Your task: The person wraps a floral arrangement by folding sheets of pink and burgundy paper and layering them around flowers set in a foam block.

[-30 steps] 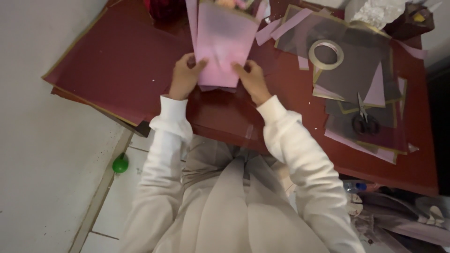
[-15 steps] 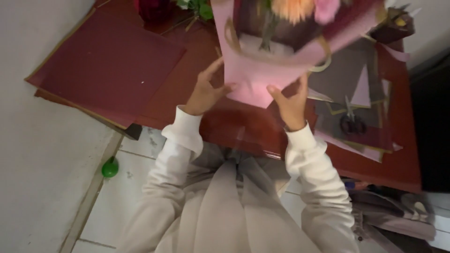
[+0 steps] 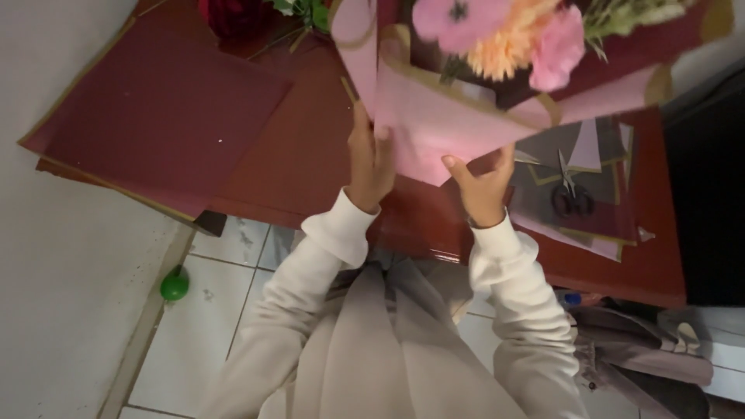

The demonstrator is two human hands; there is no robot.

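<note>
I hold a flower bouquet (image 3: pixel 497 46) wrapped in pink and dark red paper, raised above the dark red table (image 3: pixel 303 155). Pink and orange blooms show at its top. My left hand (image 3: pixel 371 159) grips the left side of the pink wrapping (image 3: pixel 434 124). My right hand (image 3: pixel 483 186) grips the wrap's lower tip from underneath. Both arms are in cream sleeves.
Large dark red paper sheets (image 3: pixel 163 109) lie on the table's left part. Black scissors (image 3: pixel 570 194) rest on grey and pink sheets at the right. Red roses (image 3: pixel 233 15) lie at the far edge. A green ball (image 3: pixel 174 285) sits on the tiled floor.
The wrapped bouquet has been lifted off the table and tipped up toward me, so its flowers now face the camera. Both hands rose with it.
</note>
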